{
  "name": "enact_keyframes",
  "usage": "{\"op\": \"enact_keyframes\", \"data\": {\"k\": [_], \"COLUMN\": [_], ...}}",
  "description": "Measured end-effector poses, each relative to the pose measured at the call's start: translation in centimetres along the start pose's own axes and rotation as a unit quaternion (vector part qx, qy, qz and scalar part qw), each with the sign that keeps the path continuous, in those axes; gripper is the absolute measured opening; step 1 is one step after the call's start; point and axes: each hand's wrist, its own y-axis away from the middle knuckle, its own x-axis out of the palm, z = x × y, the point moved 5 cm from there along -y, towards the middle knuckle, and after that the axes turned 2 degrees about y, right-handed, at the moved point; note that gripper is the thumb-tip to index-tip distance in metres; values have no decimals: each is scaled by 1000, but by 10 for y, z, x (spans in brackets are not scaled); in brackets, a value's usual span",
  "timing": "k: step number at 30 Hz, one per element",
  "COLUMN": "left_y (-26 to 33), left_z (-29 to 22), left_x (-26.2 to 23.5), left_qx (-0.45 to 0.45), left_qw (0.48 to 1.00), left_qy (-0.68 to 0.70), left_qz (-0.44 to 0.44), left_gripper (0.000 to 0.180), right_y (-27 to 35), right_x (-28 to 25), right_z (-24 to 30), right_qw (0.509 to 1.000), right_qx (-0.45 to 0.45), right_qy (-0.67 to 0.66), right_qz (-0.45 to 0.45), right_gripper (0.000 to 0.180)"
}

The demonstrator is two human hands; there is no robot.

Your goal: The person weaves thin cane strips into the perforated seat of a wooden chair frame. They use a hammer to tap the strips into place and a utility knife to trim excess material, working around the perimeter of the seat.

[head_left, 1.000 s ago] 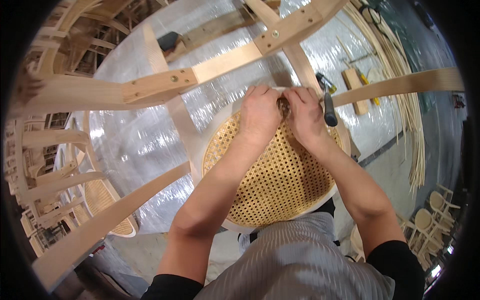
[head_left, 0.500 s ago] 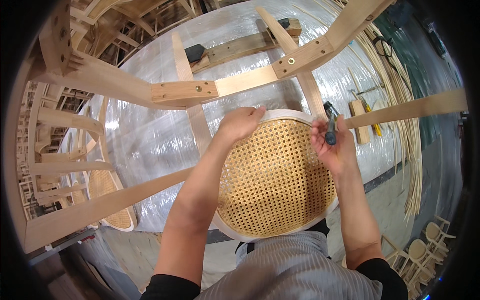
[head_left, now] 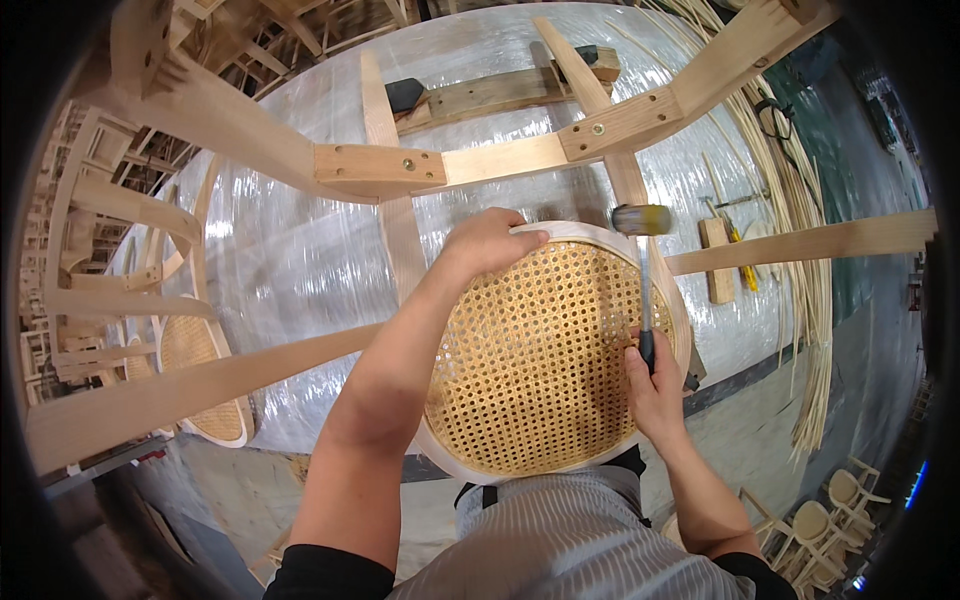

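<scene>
An upturned wooden chair lies on a plastic-wrapped table, its round woven cane seat (head_left: 540, 350) facing me. My left hand (head_left: 485, 243) presses on the far rim of the seat, fingers curled over the pale edge. A hammer (head_left: 643, 262) is gripped by its dark handle in my right hand (head_left: 652, 385), at the seat's right edge. Its metal head is raised above the far right part of the rim. The chair's legs and a cross rail (head_left: 500, 160) span the view above the seat.
The table is covered in shiny plastic wrap (head_left: 290, 260). A wooden block (head_left: 716, 258) and a yellow-handled tool lie to the right. A bundle of long cane strips (head_left: 800, 230) runs along the right side. Another cane-seated chair (head_left: 190, 350) is at the left, small chairs at the lower right.
My hands have come apart. The left stayed on the far rim. The right slid down the hammer handle toward me, and the hammer head now stands raised over the rim.
</scene>
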Motion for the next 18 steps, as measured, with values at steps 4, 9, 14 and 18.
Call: {"op": "enact_keyframes", "data": {"k": [4,9,14,18], "left_y": [-2,-5,-7,-6], "left_z": [8,3,11,7], "left_x": [0,0,2,1], "left_qx": [-4,5,19,6], "left_qw": [1000,1000,999,1000], "left_qy": [21,7,4,14], "left_qz": [-7,-7,-30,-25], "left_gripper": [69,68,70,72], "right_y": [-1,-6,-13,-10], "right_x": [-8,-10,-15,-17], "right_z": [32,60,59,63], "right_qw": [983,936,948,947], "right_qx": [-94,-246,-146,-202], "right_qy": [158,243,284,247], "right_qz": [7,-69,15,-26], "right_gripper": [38,40,40,41]}}
